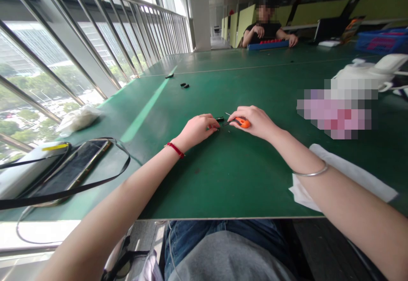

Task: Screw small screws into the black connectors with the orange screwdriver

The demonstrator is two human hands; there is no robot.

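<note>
The right hand (255,121) closes around an orange-handled screwdriver (242,123), its tip angled leftward toward a small black component (219,119), which the curled left hand (196,130) seems to steady at its fingertips.

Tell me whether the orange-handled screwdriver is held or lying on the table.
Held: the right hand grips the orange-handled screwdriver, fingers around its handle, with the shaft pointing toward the left hand.
</note>
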